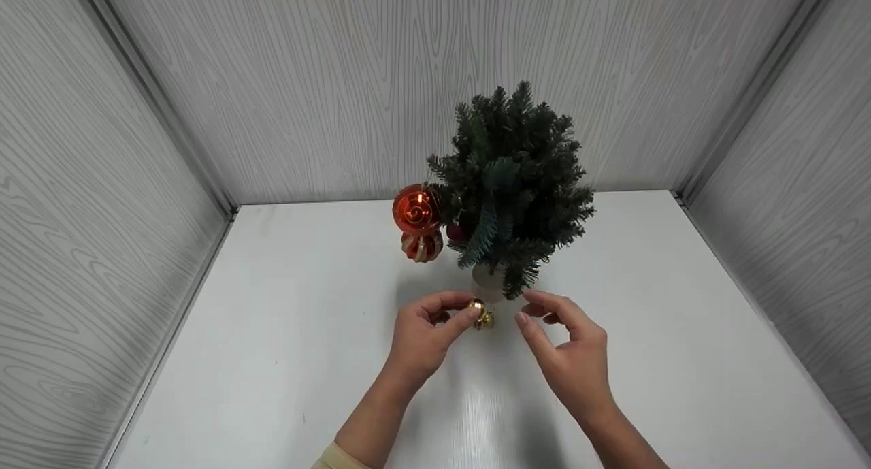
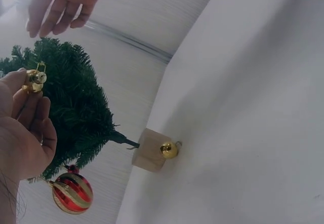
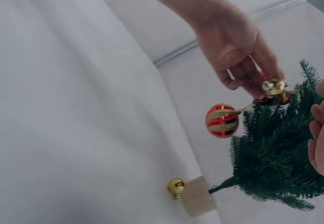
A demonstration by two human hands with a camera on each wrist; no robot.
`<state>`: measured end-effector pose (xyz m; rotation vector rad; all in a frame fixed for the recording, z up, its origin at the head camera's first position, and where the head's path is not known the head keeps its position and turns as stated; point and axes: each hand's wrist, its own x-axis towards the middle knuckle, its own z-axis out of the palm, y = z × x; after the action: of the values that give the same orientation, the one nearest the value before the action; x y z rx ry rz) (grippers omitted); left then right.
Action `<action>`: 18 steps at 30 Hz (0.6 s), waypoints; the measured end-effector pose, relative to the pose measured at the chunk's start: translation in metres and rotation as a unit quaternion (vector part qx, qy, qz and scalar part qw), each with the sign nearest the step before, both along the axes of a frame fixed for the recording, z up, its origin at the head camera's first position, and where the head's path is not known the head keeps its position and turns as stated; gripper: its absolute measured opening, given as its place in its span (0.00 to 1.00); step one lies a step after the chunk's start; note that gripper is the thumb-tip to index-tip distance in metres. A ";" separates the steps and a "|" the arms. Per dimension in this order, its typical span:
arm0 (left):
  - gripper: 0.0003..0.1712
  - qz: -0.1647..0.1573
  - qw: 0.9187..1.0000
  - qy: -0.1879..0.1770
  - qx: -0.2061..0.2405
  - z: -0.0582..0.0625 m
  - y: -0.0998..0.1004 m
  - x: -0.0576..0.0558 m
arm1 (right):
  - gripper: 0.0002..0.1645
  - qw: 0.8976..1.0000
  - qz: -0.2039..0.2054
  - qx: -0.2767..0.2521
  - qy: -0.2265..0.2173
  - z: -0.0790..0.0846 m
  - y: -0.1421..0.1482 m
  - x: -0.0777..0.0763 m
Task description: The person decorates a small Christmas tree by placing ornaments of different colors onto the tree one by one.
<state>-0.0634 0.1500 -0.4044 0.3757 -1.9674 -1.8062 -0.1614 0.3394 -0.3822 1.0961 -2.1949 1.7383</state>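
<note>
My left hand (image 1: pixel 423 334) pinches a small shiny gold bauble (image 2: pixel 35 79) between thumb and fingertips. It holds the bauble in front of a small artificial Christmas tree (image 1: pixel 514 176). My right hand (image 1: pixel 571 350) is just to the right, its fingers loosely bent and nothing between them. A second gold bauble (image 2: pixel 169 149) lies on the table against the tree's wooden block base (image 2: pixel 152 150); in the head view it shows just below the held one. On the tree's left side hang a shiny red ornament (image 1: pixel 415 209) and a red bauble with gold stripes (image 1: pixel 422 246).
The tree stands on a white table (image 1: pixel 299 305), toward its back. Pale wood-grain panels enclose the table at the back (image 1: pixel 326 88), left (image 1: pixel 88 237) and right (image 1: pixel 782 203). A dark red ball (image 1: pixel 456 233) sits among the lower left branches.
</note>
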 end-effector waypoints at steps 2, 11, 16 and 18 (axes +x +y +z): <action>0.12 0.001 1.000 0.007 0.017 0.001 0.002 0.000 | 0.15 1.000 0.005 0.003 -0.030 -0.006 0.000 0.002; 0.13 0.010 0.995 0.032 0.093 0.001 0.010 -0.004 | 0.11 0.989 0.030 0.026 -0.143 -0.023 -0.008 0.007; 0.12 0.013 0.992 0.043 0.118 -0.001 0.015 -0.008 | 0.11 0.983 0.035 0.024 -0.179 -0.023 -0.013 0.007; 0.12 0.013 0.991 0.045 0.124 -0.001 0.017 -0.009 | 0.11 0.981 0.036 0.019 -0.188 -0.023 -0.014 0.007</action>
<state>-0.0720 0.1665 -0.4051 0.3884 -1.6737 -2.0197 -0.1546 0.3254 -0.4054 0.9256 -2.4332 2.0888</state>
